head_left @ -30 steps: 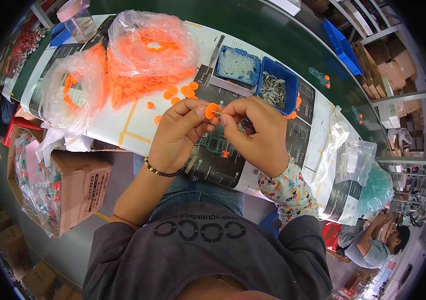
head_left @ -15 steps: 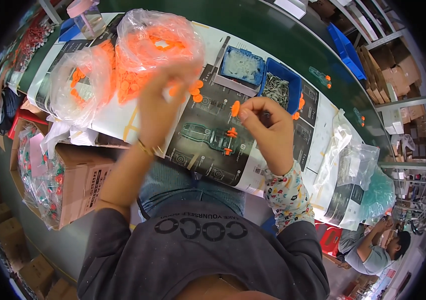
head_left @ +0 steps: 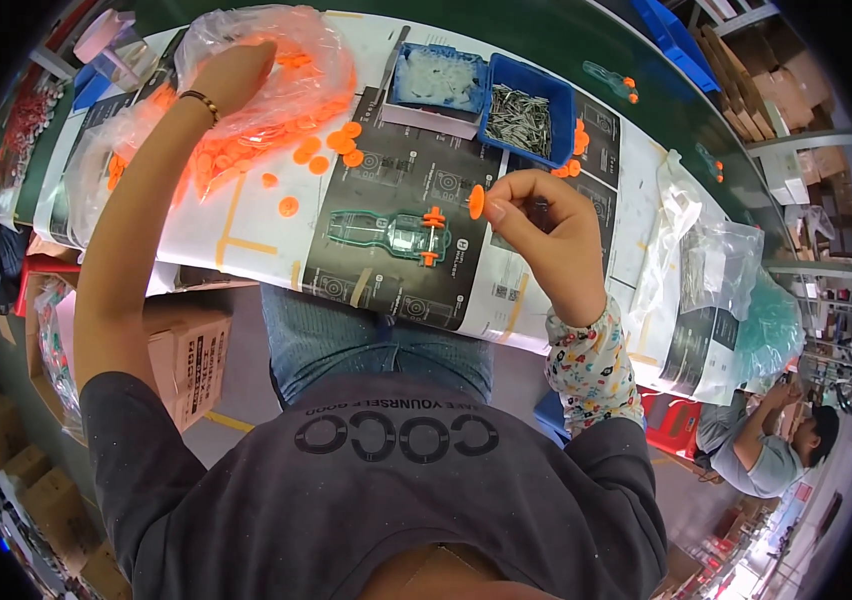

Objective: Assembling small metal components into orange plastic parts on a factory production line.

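Observation:
My left hand (head_left: 234, 80) reaches into a clear plastic bag (head_left: 208, 45) full of orange discs, and its fingertips are hidden there. Between thumb and fingers of my right hand (head_left: 551, 222) is a small orange wheel (head_left: 477, 202), with a short thin pin end showing on its left side. Below and left of that hand, a transparent green plastic toy car body (head_left: 366, 230) lies flat on the printed sheet. Orange wheels (head_left: 433, 217) sit at its right end. Several loose orange discs (head_left: 318, 165) are scattered beside the bag.
Beyond the car body stand a blue bin (head_left: 534, 154) of metal pins and a blue tray (head_left: 436, 78) with whitish contents. Crumpled clear bags (head_left: 721, 260) lie at the right. An open carton (head_left: 191, 365) is below the table's left edge. A co-worker (head_left: 761, 440) sits far right.
My left hand has moved up and left from above the loose discs into the bag. My right hand still pinches the orange wheel. The whole view has shifted somewhat.

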Motion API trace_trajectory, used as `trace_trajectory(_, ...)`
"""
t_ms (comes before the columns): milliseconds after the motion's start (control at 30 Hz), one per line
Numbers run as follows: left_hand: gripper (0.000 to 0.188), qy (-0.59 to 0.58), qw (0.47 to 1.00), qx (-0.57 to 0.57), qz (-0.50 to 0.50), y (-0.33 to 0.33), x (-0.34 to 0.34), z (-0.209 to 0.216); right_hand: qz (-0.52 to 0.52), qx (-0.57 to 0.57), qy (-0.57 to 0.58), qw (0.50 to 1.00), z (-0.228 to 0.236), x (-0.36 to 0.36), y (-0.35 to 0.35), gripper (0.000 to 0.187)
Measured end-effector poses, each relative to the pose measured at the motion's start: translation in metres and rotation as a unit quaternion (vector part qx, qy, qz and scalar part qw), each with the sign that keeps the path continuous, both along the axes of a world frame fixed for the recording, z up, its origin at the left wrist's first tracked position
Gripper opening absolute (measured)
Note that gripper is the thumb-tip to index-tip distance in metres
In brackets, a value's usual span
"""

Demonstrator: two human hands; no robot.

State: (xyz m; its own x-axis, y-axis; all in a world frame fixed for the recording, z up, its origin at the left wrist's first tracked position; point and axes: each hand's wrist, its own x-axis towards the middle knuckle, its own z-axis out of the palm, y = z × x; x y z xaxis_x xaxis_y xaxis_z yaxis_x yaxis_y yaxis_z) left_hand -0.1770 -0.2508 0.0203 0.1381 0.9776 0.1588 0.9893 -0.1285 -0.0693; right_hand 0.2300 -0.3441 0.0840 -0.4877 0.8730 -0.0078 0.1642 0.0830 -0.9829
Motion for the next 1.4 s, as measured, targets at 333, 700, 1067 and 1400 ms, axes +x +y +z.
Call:
trace_trajectory(333, 0.01, -0.738, 0.672, 0.035, -0.049, -0.127, 0.138, 0.026, 0.016, 0.04, 0.001, 0.999, -0.015, -0.019, -0.002, 0.008)
trace_trajectory(700, 0.018, -0.906, 0.421, -0.05, -0.001, -0.165, 0.198, 0.009, -0.017, 0.201, -0.033, 0.979, -0.014, -0.047, -0.015, 0.005)
trace_trajectory(1067, 0.017, -0.921, 0.388, -0.03, -0.015, -0.168, 0.198, 0.003, 0.0, 0.326, -0.064, 0.943, -0.021, -0.056, -0.016, 0.009)
trace_trajectory(1400, 0.021, -0.86, 0.468, -0.187, -0.078, -0.151, 0.171, 0.02, 0.211, 0.342, -0.067, 0.913, -0.005, -0.037, 0.018, 0.021)
